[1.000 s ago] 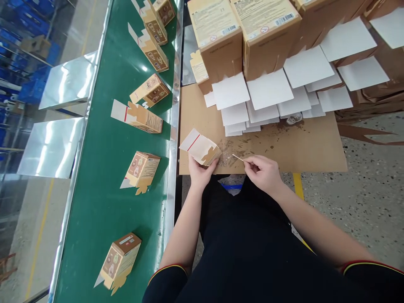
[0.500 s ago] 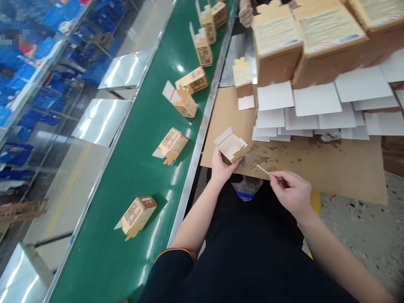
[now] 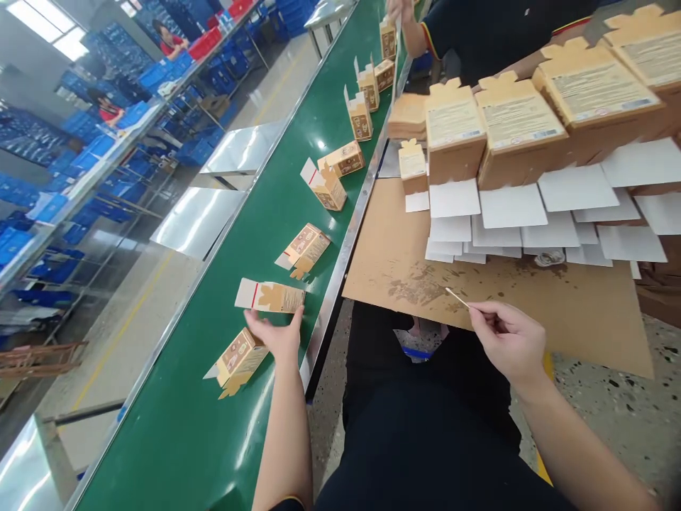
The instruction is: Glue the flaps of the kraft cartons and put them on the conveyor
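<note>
My left hand (image 3: 277,336) reaches over the green conveyor belt (image 3: 213,397), fingers spread just under a small tan carton (image 3: 272,296) with an open white flap that lies on the belt. The fingertips touch or nearly touch its lower edge. Another small carton (image 3: 238,360) lies just left of that hand. My right hand (image 3: 508,342) is pinched on a thin wooden stick (image 3: 457,298) whose tip points at the stained brown cardboard sheet (image 3: 404,255) on the work surface.
Several more small cartons (image 3: 307,248) lie spaced up the belt. Rows of upright cartons (image 3: 513,131) with white flaps (image 3: 511,206) fill the back of the cardboard sheet. Another person's arm (image 3: 407,28) works at the belt's far end. Speckled floor lies at the right.
My left hand carried the carton from the cardboard sheet over to the belt and laid it down, fingers opening. The right hand kept the stick. The view tilted up along the belt.
</note>
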